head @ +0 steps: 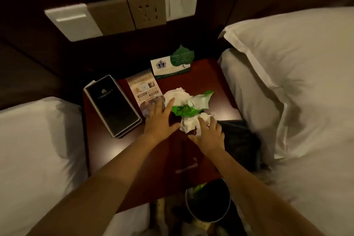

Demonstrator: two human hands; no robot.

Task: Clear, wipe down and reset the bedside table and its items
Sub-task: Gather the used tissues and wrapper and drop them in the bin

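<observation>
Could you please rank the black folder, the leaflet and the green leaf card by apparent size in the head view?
1. black folder
2. leaflet and green leaf card: too close to rank; card lies farther.

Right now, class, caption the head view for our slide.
Left hand and right hand touch crumpled tissues and a green wrapper on the bedside table.
</observation>
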